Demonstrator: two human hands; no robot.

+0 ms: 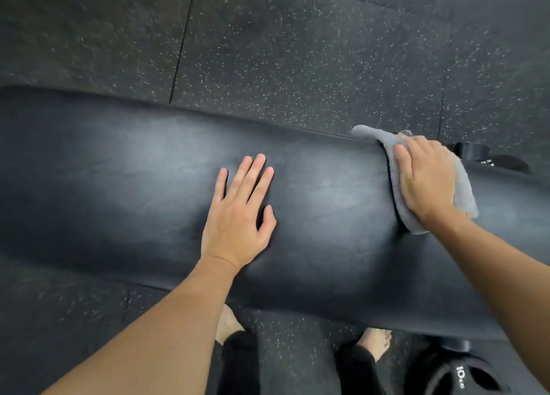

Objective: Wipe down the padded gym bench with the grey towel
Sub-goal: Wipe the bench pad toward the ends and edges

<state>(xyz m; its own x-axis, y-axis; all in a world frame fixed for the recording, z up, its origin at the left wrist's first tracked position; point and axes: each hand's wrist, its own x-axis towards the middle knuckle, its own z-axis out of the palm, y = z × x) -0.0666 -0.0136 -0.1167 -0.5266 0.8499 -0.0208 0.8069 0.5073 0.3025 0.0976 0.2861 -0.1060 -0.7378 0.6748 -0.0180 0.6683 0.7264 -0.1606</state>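
A long black padded bench [119, 168] runs across the view from left to right. My right hand [425, 177] presses the grey towel [395, 192] flat onto the pad near its far right part; the towel's corner hangs over the far edge. My left hand [238, 213] rests flat on the middle of the pad, fingers spread, holding nothing.
Dark speckled rubber floor tiles [297, 52] surround the bench. A black dumbbell marked 10 kg [458, 374] lies on the floor at the lower right, another dark weight [491, 159] lies past the bench's far right edge. My bare feet [375, 341] stand beside the near edge.
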